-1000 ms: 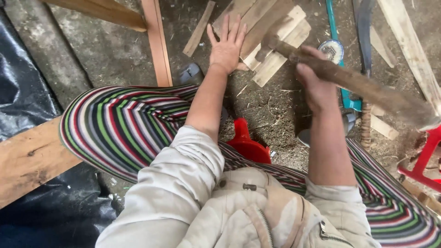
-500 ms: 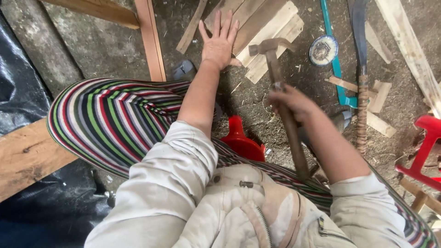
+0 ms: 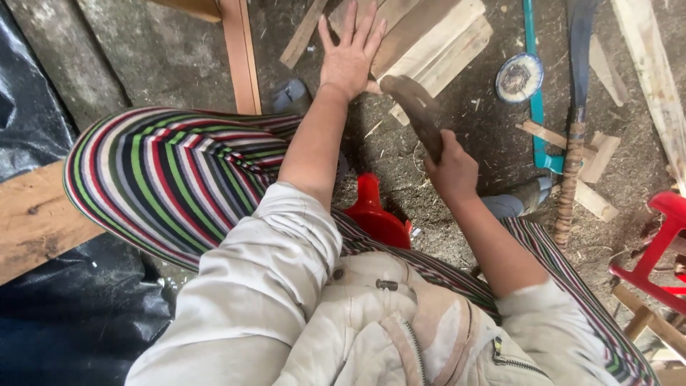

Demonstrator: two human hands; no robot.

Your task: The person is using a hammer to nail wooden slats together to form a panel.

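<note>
Down on the floor [image 3: 179,64], seated low, striped trouser legs [image 3: 171,179] spread so the work lies between the knees.

Left hand [image 3: 351,57] at twelve o'clock, palm flat, fingers splayed, grip released — it closes on nothing and presses down on the stack of pale wood slats [image 3: 436,43]. Judged reason: weight on the near end keeps the slats from jumping or sliding.

Right hand [image 3: 451,170] just right of centre, grip clenched around the handle of the hammer [image 3: 416,113]. Head of the hammer blurred, at or just above the near edge of the slats, close beside the left thumb; whether it touches the wood cannot be told. No nail visible.

Hold is part-way up the handle rather than at the butt: likely for short, controlled blows near the steadying hand.

Around:
- one to two o'clock: round tape measure [image 3: 519,77], teal-handled saw [image 3: 536,107], long dark blade with a wrapped handle [image 3: 572,143], offcuts [image 3: 597,204] — all within the right arm's reach.
- centre, between the legs: red plastic piece [image 3: 375,218].
- three to four o'clock: red stool [image 3: 661,250].
- eleven o'clock: reddish batten [image 3: 239,57].
- nine o'clock: wide plank [image 3: 36,221] over black sheeting [image 3: 43,129].
</note>
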